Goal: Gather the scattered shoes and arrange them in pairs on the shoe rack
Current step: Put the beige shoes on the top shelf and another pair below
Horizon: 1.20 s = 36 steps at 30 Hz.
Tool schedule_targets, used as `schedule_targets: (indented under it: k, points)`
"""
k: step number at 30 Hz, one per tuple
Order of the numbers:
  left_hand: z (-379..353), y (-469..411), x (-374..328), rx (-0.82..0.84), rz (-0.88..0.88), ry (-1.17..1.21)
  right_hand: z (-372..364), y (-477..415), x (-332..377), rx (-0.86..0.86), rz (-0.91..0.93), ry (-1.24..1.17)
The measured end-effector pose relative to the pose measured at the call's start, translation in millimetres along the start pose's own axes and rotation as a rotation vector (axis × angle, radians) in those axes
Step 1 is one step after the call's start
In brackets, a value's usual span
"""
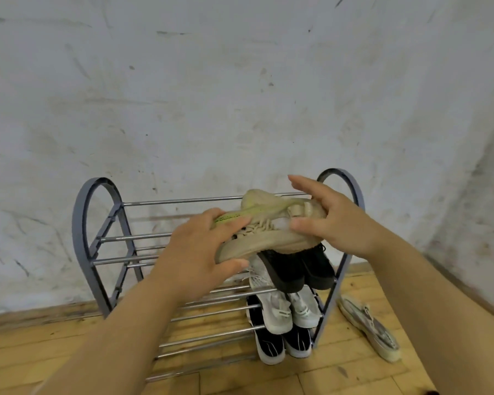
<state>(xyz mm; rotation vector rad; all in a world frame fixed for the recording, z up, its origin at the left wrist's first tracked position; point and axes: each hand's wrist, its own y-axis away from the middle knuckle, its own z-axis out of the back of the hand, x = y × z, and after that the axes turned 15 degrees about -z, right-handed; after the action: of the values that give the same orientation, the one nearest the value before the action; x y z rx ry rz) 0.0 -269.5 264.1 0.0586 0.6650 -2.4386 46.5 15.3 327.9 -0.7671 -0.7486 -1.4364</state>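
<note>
Grey metal shoe rack (83,223) on wooden floor (69,352), black pair (305,269), white pair (291,309), black-white pair (283,343) on tiers, loose sneaker (368,329) on floor

Beige sneakers (268,235) lie sideways atop the grey shoe rack (103,223); black, white and striped pairs fill lower tiers

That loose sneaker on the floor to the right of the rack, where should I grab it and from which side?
Grip the loose sneaker around its laced midfoot, coming from above. It lies apart from the shoe rack, seemingly sole down with its length running toward you, so the narrow upper faces up and is unobstructed. The right hand is nearer, but both hands now hold the beige shoe.
</note>
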Motion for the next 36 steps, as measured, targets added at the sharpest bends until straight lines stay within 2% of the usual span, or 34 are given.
schedule_targets:
  k: [3, 5, 8, 10, 12, 14, 16, 20, 26, 31, 36]
  points:
    - [-7, -7, -15, 0.012, -0.086, -0.054, 12, 27, -16, 0.062, -0.016, 0.086]
    - [-11, -11, -24, 0.021, -0.127, -0.075, 20, 43, -27, 0.087, -0.004, 0.226]
    - [-15, -17, -40, -0.008, -0.15, -0.095, 28, 59, -36, -0.02, 0.028, 0.307]
    - [-19, -23, -51, -0.124, -0.109, -0.083, 30, 63, -46, -0.158, 0.026, 0.182]
    - [-24, -33, -59, -0.275, 0.02, 0.02, 30, 64, -53, -0.296, -0.022, -0.012]
    - [-33, -43, -64, -0.32, 0.165, 0.151, 26, 61, -60, -0.423, -0.093, -0.165]
    - [-48, -49, -66, -0.266, 0.23, 0.256, 19, 53, -65, -0.512, -0.162, -0.214]
    - [-77, -60, -65, -0.126, 0.228, 0.313, 3, 31, -77, -0.581, -0.238, -0.195]
    - [-97, -82, -56, -0.018, 0.217, 0.212, -18, -14, -91, -0.665, -0.285, -0.149]
    - [-104, -88, -42, 0.008, 0.18, 0.199, -25, -34, -101, -0.628, -0.415, 0.036]
    - [-102, -84, -39, -0.021, 0.164, 0.172, -6, -23, -99, -0.43, -0.32, 0.184]
